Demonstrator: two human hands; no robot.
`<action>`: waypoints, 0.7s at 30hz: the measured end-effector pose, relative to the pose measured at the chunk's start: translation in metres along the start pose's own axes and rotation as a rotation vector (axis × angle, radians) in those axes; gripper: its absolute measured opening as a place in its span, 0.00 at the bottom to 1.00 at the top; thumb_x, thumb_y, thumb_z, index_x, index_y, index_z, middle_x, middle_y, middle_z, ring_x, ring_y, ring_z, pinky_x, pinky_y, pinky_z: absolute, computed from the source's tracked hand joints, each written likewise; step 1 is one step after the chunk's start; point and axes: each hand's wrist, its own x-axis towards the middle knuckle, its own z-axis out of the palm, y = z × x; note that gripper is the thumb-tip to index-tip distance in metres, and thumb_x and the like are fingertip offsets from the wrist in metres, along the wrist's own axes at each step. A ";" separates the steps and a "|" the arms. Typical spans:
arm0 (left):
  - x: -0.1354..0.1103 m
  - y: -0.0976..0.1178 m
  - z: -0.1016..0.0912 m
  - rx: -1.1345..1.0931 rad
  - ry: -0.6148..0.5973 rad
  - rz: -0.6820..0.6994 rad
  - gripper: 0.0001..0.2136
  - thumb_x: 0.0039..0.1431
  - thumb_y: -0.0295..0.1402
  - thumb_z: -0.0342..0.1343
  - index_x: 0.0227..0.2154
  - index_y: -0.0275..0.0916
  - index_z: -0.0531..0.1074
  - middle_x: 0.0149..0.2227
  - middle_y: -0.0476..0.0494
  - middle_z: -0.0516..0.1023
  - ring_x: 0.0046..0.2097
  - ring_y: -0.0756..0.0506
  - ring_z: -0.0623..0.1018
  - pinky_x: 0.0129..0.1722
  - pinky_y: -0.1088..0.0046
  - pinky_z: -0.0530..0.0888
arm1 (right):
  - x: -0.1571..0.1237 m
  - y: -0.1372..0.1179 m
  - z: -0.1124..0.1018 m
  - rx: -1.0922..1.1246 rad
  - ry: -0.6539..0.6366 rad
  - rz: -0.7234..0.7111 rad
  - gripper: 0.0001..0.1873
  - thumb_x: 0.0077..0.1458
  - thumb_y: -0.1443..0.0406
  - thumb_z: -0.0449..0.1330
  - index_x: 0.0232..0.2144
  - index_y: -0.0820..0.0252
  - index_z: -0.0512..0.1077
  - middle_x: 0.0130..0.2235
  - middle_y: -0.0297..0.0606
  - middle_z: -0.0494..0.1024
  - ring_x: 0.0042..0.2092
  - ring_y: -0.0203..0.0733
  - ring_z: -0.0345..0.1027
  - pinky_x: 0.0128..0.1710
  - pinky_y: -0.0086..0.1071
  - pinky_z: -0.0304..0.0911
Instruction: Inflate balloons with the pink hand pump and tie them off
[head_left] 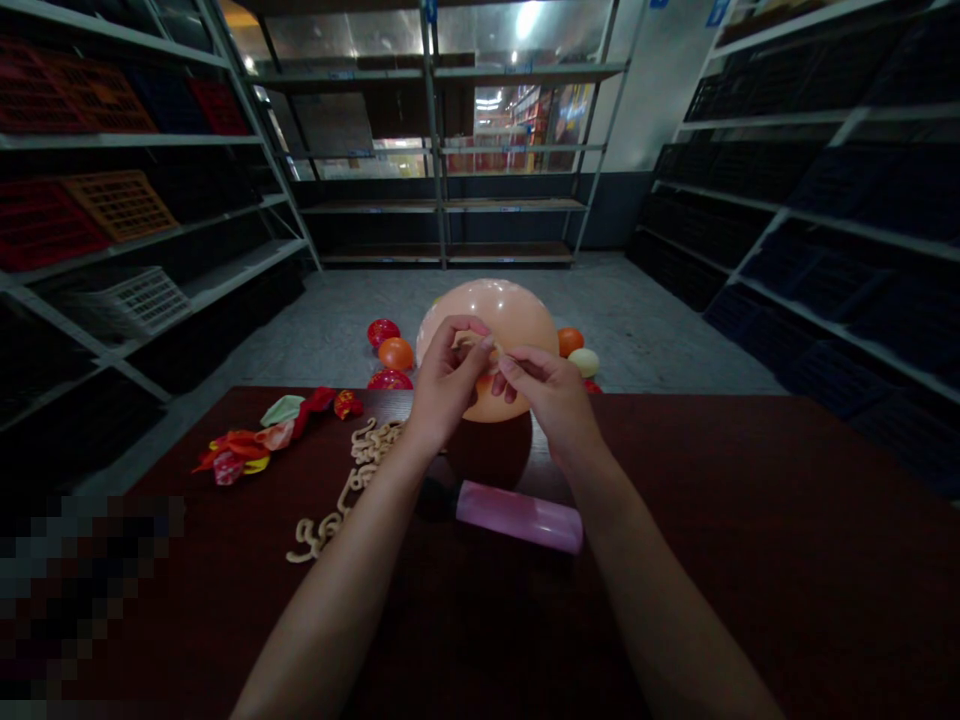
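A large inflated peach balloon is at the far edge of the dark table, just beyond my hands. My left hand pinches at the balloon's near side, where its neck appears to be. Close beside it, my right hand has thumb and fingers pressed together at the same spot. The fingers partly hide the neck. Below the hands lies a pink-purple cylinder, which looks like a balloon hand pump, its dark left end in shadow. Tan curly strips are heaped by my left forearm.
Uninflated balloons in several colours lie on the table's left side. Inflated balloons, among them an orange one and a pale one, are on the floor beyond. Shelves with crates line both sides; a rack stands behind.
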 end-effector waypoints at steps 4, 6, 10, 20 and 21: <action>0.001 -0.006 0.000 0.156 0.006 0.092 0.09 0.61 0.39 0.63 0.37 0.41 0.74 0.25 0.51 0.71 0.23 0.52 0.68 0.21 0.77 0.62 | -0.001 0.001 0.005 0.002 0.101 -0.068 0.08 0.56 0.58 0.63 0.29 0.55 0.76 0.24 0.29 0.73 0.26 0.35 0.66 0.28 0.32 0.63; 0.001 -0.007 -0.001 0.251 0.002 0.144 0.07 0.62 0.38 0.62 0.39 0.40 0.75 0.26 0.49 0.73 0.26 0.51 0.71 0.23 0.76 0.65 | -0.001 0.003 0.006 -0.012 0.141 -0.094 0.09 0.57 0.57 0.64 0.30 0.54 0.75 0.24 0.29 0.73 0.26 0.36 0.66 0.28 0.33 0.65; -0.003 -0.002 0.002 0.474 -0.043 0.246 0.05 0.65 0.34 0.59 0.41 0.40 0.75 0.30 0.47 0.76 0.31 0.48 0.76 0.30 0.74 0.71 | -0.001 0.007 0.007 -0.056 0.208 -0.123 0.09 0.59 0.56 0.62 0.31 0.53 0.75 0.25 0.30 0.74 0.27 0.37 0.68 0.29 0.34 0.66; -0.007 -0.007 0.008 0.860 0.035 0.290 0.04 0.71 0.33 0.50 0.40 0.41 0.68 0.41 0.39 0.79 0.43 0.43 0.79 0.41 0.68 0.73 | -0.005 0.006 0.005 -0.499 0.255 -0.197 0.09 0.63 0.62 0.57 0.33 0.54 0.75 0.30 0.35 0.79 0.32 0.40 0.70 0.36 0.36 0.64; -0.006 -0.007 0.007 0.854 0.044 0.282 0.04 0.71 0.33 0.49 0.40 0.41 0.67 0.41 0.39 0.78 0.43 0.43 0.79 0.41 0.68 0.73 | -0.005 0.006 0.005 -0.549 0.252 -0.221 0.09 0.64 0.62 0.57 0.33 0.54 0.75 0.30 0.35 0.79 0.33 0.40 0.71 0.36 0.36 0.64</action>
